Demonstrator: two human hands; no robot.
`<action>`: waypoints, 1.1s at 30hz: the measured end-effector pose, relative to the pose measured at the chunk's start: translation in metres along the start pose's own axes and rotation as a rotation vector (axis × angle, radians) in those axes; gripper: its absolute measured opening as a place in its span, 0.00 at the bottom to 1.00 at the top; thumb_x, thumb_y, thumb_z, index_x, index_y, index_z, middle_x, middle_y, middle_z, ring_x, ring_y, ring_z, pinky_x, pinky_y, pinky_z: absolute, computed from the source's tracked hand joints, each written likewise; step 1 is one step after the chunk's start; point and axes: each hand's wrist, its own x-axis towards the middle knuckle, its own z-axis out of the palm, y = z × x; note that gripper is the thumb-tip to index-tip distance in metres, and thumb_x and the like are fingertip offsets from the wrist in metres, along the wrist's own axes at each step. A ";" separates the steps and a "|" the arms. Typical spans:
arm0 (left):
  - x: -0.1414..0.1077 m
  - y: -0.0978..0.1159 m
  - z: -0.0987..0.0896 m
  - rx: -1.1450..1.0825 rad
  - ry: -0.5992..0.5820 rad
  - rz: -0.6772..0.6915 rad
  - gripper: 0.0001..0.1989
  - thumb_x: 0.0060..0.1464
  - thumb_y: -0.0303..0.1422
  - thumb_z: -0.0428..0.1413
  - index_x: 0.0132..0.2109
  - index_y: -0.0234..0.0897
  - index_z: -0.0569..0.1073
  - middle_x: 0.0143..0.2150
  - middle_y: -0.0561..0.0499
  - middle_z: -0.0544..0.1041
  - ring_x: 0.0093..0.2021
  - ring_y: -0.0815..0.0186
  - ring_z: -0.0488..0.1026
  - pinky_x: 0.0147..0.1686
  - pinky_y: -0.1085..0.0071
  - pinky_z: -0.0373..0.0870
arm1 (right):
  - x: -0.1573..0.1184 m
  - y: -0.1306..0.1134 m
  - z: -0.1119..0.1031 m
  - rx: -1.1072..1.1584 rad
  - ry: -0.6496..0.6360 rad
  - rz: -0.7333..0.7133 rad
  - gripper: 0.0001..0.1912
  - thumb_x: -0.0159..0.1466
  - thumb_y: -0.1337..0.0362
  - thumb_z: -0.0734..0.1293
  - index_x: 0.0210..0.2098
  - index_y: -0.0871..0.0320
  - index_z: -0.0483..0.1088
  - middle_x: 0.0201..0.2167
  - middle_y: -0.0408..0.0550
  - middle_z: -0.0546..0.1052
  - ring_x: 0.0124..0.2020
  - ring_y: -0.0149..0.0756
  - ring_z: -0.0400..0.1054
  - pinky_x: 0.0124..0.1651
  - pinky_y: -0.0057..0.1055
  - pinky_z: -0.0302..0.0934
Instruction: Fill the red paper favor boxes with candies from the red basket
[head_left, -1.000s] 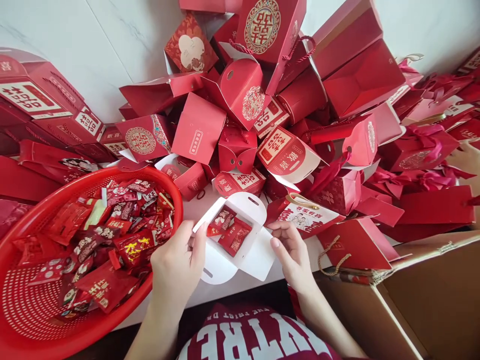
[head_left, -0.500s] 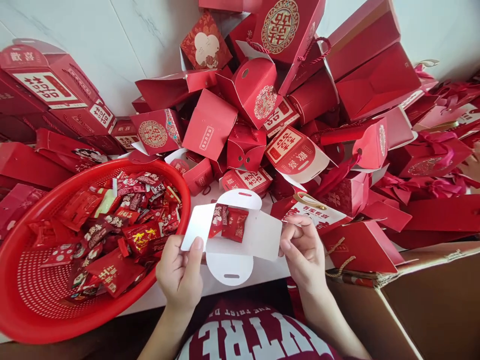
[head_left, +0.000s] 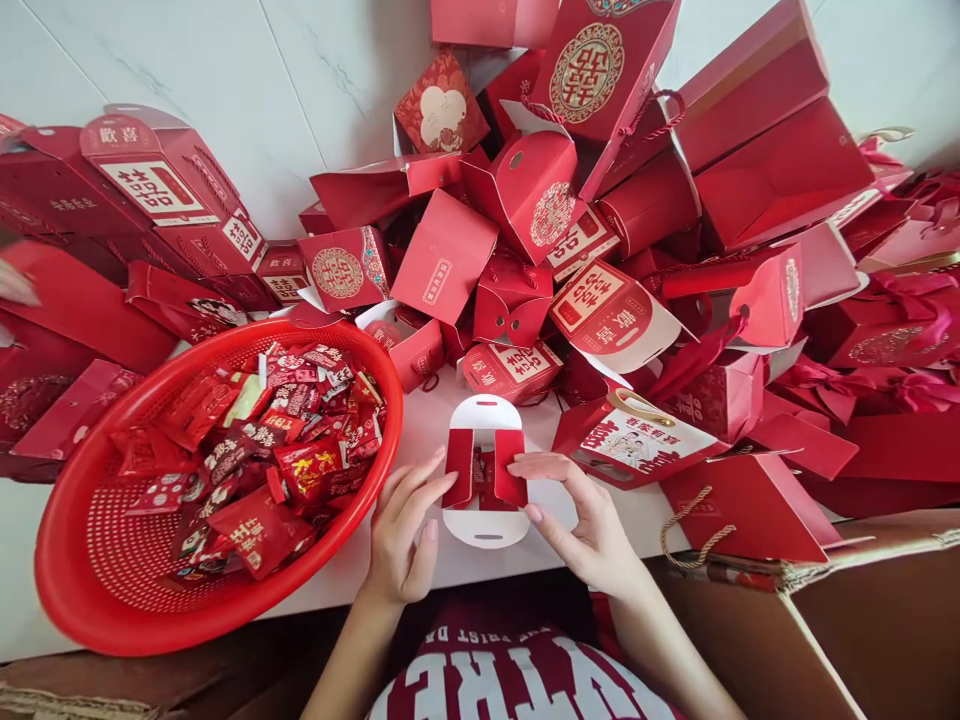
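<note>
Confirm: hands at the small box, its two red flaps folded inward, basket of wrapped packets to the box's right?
Wrong side: head view shows the basket of wrapped packets left of the small box. Left hand, right hand and inward-folded red flaps are as stated.

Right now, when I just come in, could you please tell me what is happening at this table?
The left hand and right hand touch the red side flaps of a small box. These flaps partly cover its opening, with red packets visible between them; its rounded white end flaps lie open. A red basket of wrapped packets is on the left, and many red boxes are piled behind.
</note>
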 end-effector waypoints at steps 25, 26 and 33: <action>0.026 -0.004 0.025 -0.136 0.002 -0.020 0.26 0.59 0.31 0.54 0.64 0.34 0.64 0.66 0.36 0.64 0.66 0.48 0.62 0.63 0.47 0.62 | 0.013 0.018 0.035 0.304 0.130 0.113 0.29 0.71 0.60 0.64 0.69 0.42 0.54 0.74 0.46 0.49 0.74 0.46 0.46 0.73 0.50 0.49; 0.027 -0.004 0.025 -0.134 -0.024 -0.022 0.26 0.58 0.33 0.55 0.63 0.35 0.65 0.68 0.35 0.61 0.67 0.47 0.60 0.64 0.46 0.60 | 0.018 0.018 0.033 0.333 0.113 0.114 0.31 0.70 0.59 0.65 0.70 0.42 0.52 0.74 0.45 0.49 0.74 0.45 0.46 0.73 0.50 0.48; 0.021 -0.005 0.029 0.005 -0.021 -0.016 0.20 0.60 0.43 0.57 0.55 0.38 0.71 0.71 0.37 0.53 0.68 0.43 0.58 0.63 0.45 0.62 | 0.044 0.017 0.016 0.298 0.041 0.031 0.26 0.69 0.57 0.66 0.65 0.46 0.61 0.65 0.48 0.67 0.67 0.45 0.60 0.70 0.47 0.53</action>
